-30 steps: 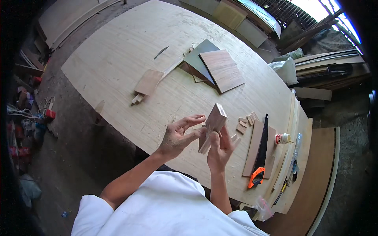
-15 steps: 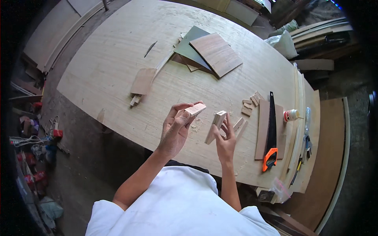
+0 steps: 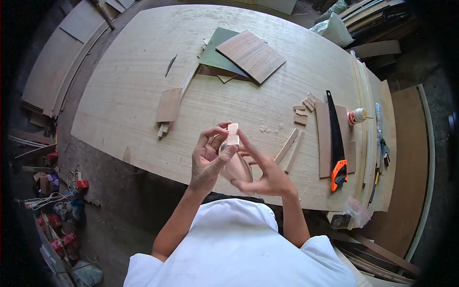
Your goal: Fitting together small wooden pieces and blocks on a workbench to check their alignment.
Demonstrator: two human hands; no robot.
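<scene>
Both of my hands are raised together over the near edge of the table. My left hand (image 3: 208, 160) is closed with thumb and fingers around small pale wooden blocks (image 3: 233, 135), which stand end-up and pressed face to face. From the right, my right hand (image 3: 268, 176) reaches around the same wood, its index finger along the upper end and its thumb low down. The lower part of the wood, between the hands, is smeared by motion. Two thin wooden strips (image 3: 287, 147) lie on the table just beyond my right hand.
A handsaw (image 3: 338, 153) with an orange handle rests on a brown board (image 3: 324, 138) at right, beside a white glue bottle (image 3: 357, 116). Small wood offcuts (image 3: 301, 115) and sawdust lie nearby. Stacked panels (image 3: 253, 55) sit farther back; a small board (image 3: 169, 105) lies left.
The pieces held apart in my two hands have come together in front of me. My right hand has moved left and turned around the wood. The view has shifted slightly.
</scene>
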